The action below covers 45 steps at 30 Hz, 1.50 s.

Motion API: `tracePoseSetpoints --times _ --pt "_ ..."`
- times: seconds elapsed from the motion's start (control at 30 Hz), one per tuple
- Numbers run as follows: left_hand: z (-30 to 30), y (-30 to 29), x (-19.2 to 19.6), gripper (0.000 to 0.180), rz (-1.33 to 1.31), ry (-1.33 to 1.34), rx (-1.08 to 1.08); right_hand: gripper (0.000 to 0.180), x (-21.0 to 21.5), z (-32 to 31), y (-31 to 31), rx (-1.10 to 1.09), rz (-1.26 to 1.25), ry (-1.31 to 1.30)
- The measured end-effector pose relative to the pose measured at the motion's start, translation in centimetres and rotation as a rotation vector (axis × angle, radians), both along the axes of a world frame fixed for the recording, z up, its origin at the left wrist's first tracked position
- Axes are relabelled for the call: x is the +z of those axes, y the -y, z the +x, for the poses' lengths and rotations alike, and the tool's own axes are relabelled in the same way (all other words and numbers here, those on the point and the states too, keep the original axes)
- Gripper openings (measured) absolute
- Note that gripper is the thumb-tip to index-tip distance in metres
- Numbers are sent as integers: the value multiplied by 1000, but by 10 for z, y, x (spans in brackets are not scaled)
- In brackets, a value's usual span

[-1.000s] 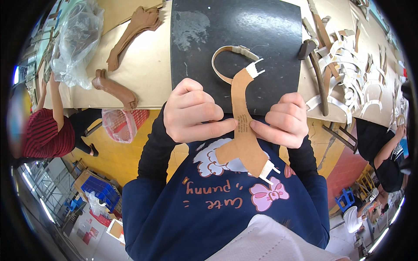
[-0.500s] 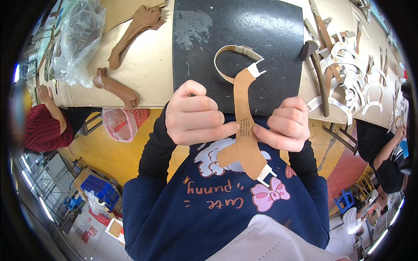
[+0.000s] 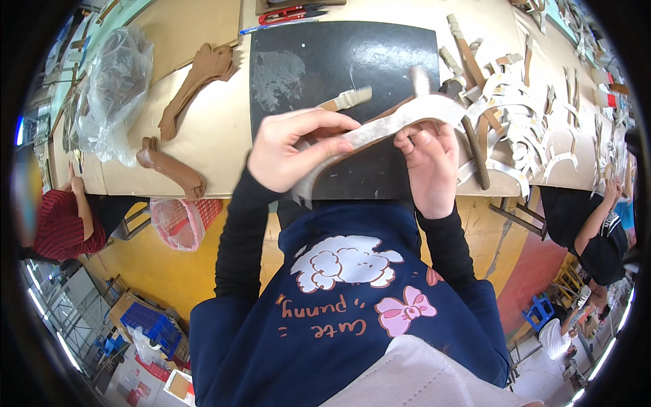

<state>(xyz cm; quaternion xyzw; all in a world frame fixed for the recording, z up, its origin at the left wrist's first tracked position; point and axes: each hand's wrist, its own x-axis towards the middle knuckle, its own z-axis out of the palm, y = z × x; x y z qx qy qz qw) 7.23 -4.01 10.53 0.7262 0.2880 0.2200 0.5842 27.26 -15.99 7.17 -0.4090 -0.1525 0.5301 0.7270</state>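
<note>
Head view, one item between the hands: curved white-faced strip with brown edging point(image 3: 386, 127), raised over the smooth black work mat point(image 3: 380, 51). Left hand point(image 3: 288, 150): closed in a pinch, thumb and fingers holding the strip's left part. Right hand point(image 3: 432, 163): fingers half curled just under its right part; from my remote seat I cannot tell whether they grip. Beyond the left hand, I list a pale-ended brown strap point(image 3: 350, 99); beside the right, a wooden-handled hammer point(image 3: 477, 154).

Yellow flr point(image 3: 196, 278) w/ red section point(image 3: 525, 275) R, blue stool point(image 3: 539, 312), tube light point(image 3: 68, 351) far L.
</note>
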Motion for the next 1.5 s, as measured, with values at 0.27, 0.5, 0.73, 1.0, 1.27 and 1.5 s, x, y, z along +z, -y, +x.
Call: tracePoseSetpoints --times 0.27,0.5,0.73,1.0,1.27,1.5 --pt "-16 -38 44 24 784 -354 -200 31 -14 14 9 122 -173 200" --pt "-6 -23 -4 28 979 -493 -93 28 -30 15 13 208 -421 505" --pt "62 77 -60 30 405 -84 114 30 -26 35 26 281 -430 148" --pt "72 75 -76 21 293 -84 163 23 -34 38 34 309 -443 215" --pt "59 58 -63 3 -17 -27 108 12 -28 30 25 260 -431 586" --pt "48 52 -64 6 -184 34 161 9 -31 27 22 257 -441 709"
